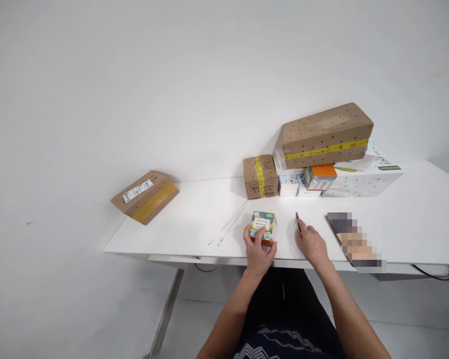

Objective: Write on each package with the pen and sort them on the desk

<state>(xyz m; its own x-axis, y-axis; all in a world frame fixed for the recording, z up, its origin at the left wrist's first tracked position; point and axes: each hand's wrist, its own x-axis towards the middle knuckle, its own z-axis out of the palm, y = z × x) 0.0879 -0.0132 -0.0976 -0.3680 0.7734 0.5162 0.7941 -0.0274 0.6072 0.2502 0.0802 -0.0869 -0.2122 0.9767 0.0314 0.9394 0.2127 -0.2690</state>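
A small green, yellow and blue printed carton (261,223) stands on the white desk near its front edge. My left hand (259,253) grips it from the front, thumb and fingers spread across its top and sides. To the right, my right hand (313,244) is closed around a slim dark pen-like tool (298,222). Its tip points away from me, toward the back of the desk, and most of its body is hidden in the fingers. A gap of bare desk separates the tool from the carton.
Behind are a small taped brown box (261,184), a long brown box (327,137) on white boxes, and an orange-topped carton (321,176). Another brown box (145,197) rests at the left end of the desk (198,214). A blurred flat item (355,242) lies right of my right hand.
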